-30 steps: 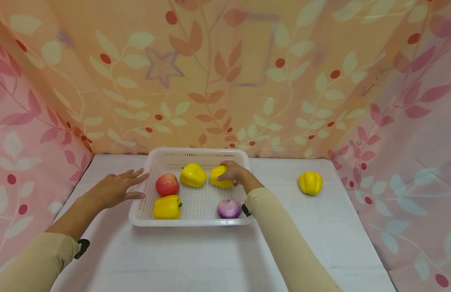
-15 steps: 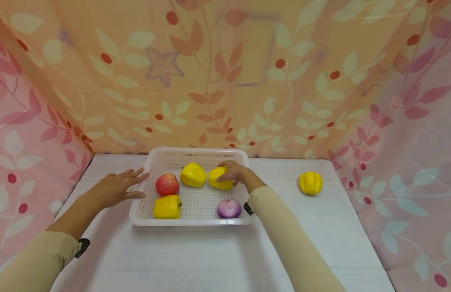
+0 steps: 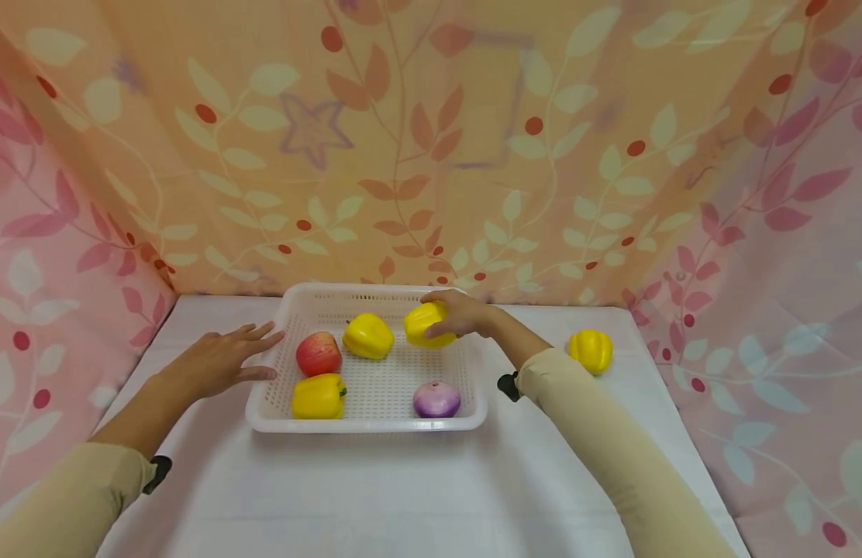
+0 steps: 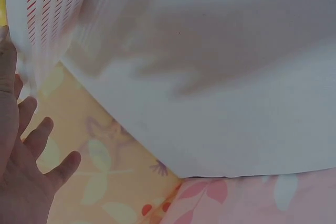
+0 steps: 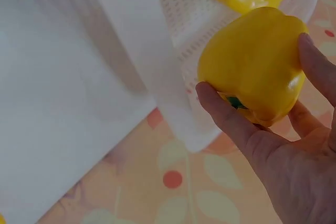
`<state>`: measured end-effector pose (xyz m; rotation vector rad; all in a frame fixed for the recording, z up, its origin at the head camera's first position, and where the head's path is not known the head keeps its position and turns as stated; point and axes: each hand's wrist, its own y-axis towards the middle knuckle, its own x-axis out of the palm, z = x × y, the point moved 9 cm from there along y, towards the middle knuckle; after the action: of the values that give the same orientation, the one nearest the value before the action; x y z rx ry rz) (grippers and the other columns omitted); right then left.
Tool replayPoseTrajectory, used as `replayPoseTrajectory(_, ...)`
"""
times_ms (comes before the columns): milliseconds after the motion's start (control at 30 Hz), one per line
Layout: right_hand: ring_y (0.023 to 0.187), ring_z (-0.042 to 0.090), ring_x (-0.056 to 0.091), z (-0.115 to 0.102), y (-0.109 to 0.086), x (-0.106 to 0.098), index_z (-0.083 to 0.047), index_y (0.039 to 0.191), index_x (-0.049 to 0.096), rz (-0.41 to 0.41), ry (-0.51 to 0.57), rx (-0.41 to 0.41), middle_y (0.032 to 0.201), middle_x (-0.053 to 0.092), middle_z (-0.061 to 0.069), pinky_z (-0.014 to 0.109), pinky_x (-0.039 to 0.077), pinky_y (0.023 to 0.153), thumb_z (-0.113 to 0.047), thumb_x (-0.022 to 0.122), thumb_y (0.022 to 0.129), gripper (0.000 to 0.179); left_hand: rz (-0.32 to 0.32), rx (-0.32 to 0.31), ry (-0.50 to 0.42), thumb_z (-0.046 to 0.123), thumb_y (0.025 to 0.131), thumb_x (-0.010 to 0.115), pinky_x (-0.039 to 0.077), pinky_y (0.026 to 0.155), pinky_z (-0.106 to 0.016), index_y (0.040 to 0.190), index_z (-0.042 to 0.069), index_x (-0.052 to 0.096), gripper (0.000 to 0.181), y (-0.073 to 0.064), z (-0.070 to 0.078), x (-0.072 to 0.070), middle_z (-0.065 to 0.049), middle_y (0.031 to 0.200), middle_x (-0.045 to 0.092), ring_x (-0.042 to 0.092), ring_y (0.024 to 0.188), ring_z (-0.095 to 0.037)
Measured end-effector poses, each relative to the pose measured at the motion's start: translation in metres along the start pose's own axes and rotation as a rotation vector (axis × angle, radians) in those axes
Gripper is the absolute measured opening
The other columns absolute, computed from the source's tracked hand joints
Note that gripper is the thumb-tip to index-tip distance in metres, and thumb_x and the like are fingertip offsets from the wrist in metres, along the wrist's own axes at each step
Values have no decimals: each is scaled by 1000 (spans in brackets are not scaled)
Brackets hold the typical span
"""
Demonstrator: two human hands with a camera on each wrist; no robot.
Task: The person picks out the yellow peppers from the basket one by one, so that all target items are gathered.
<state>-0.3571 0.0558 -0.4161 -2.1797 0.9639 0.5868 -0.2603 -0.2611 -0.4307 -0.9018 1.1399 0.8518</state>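
My right hand (image 3: 466,315) grips a yellow bell pepper (image 3: 425,324) over the back right of the white basket (image 3: 368,425). In the right wrist view the thumb and fingers curl round this pepper (image 5: 254,64), its green stem end toward the palm. Beside the basket's left rim, my left hand (image 3: 218,361) is spread with straight fingers and holds nothing. Inside the basket lie a second yellow bell pepper (image 3: 368,336) at the back, a red apple (image 3: 318,354) at the left, a third yellow bell pepper (image 3: 318,397) at the front left, and a purple onion (image 3: 436,400) at the front right.
Another yellow bell pepper (image 3: 590,352) sits on the white-covered table (image 3: 319,496), right of the basket and partly behind the right sleeve. Patterned cloth (image 3: 403,155) hangs along the table's back and both sides.
My right hand has raised its yellow bell pepper off the basket floor, and the right forearm has shifted rightward. The left hand and the other basket contents have stayed put.
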Motion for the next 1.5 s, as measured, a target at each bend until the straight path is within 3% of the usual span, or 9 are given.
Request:
replayPoseTrajectory(200,113,28,52,6,-22,-32,-17,151,41,55,-38,-47,139,47,12,39,54,91,-23,74,90,70,10,14,21,53,90,66,34,97,-77,149,9,45,76,1,3,-2,-23,152,40,37,136,-53)
replayPoseTrajectory(333,113,32,50,18,-38,-56,-11,151,40,105,3,-68,136,49,15,42,54,89,-19,73,91,69,16,20,29,51,90,67,34,97,-76,149,10,45,75,1,3,-3,-23,152,41,38,136,-52)
replayPoseTrajectory(433,113,34,50,33,-48,-72,-9,150,40,139,23,-64,136,49,16,43,53,90,-19,73,92,68,16,21,33,53,90,66,35,97,-76,148,9,46,75,1,3,-3,-23,151,41,39,135,-52)
replayPoseTrajectory(633,116,35,49,81,-61,-94,-10,153,35,189,42,30,139,45,17,46,52,95,-23,72,93,72,13,16,29,53,90,66,34,97,-77,148,10,46,75,0,2,-2,-23,152,41,38,135,-52)
replayPoseTrajectory(900,118,37,47,135,-73,-96,-6,152,32,219,92,112,143,38,20,48,52,96,-25,70,94,72,13,13,24,51,90,67,34,98,-76,149,10,45,75,0,2,-2,-23,152,41,37,137,-52)
replayPoseTrajectory(1033,118,38,45,158,-74,-89,-4,152,32,219,121,119,142,38,21,47,52,94,-22,69,95,70,4,7,22,54,90,65,33,98,-77,149,10,45,76,0,1,-1,-23,152,41,36,137,-52)
replayPoseTrajectory(1200,119,38,46,187,-73,-77,-5,154,30,231,120,184,146,36,25,46,53,93,-25,69,95,74,-1,2,17,55,90,64,32,99,-76,149,10,45,76,0,1,-1,-22,153,40,35,137,-52)
replayPoseTrajectory(1367,121,39,45,204,-72,-69,-5,155,28,244,92,220,151,33,27,47,51,97,-27,68,96,75,-4,-5,-1,55,90,64,30,100,-77,150,11,43,77,-1,2,-1,-21,154,38,33,138,-52)
replayPoseTrajectory(1500,126,43,40,210,-72,-65,-5,155,28,255,84,233,154,29,27,56,43,105,-29,69,95,77,-3,-3,-7,55,90,64,31,100,-77,150,11,43,77,-1,1,-1,-22,154,38,34,138,-53)
